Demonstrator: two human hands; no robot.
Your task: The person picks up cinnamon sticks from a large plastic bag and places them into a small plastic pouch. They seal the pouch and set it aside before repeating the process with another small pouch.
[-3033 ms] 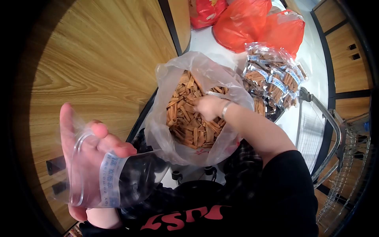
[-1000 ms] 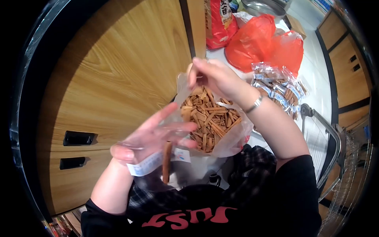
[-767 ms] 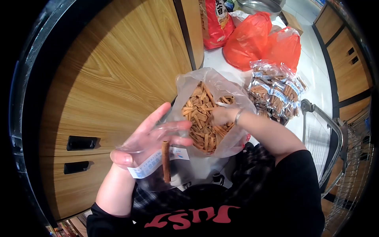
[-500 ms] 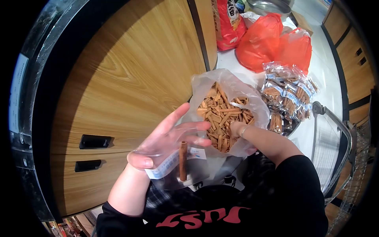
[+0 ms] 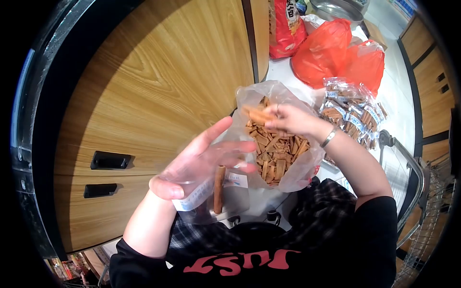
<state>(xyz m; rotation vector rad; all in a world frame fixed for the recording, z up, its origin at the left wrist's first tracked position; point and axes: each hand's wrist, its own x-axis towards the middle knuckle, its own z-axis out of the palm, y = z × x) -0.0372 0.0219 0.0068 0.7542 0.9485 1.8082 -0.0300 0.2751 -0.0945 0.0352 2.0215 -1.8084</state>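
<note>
My left hand has its fingers spread around a clear plastic bag with a blue-and-white label. One cinnamon stick stands upright inside that clear bag. My right hand pinches a few cinnamon sticks, blurred by motion, above a large translucent bag. Many loose cinnamon sticks fill the large bag.
Filled, labelled packets lie piled to the right of the large bag. Beyond them are red plastic bags, a red printed sack and a metal basin. A wooden cabinet is at left, a wire cart at right.
My right hand has come up out of the loose sticks and now holds a few of them. My left hand is still spread around the clear bag.
</note>
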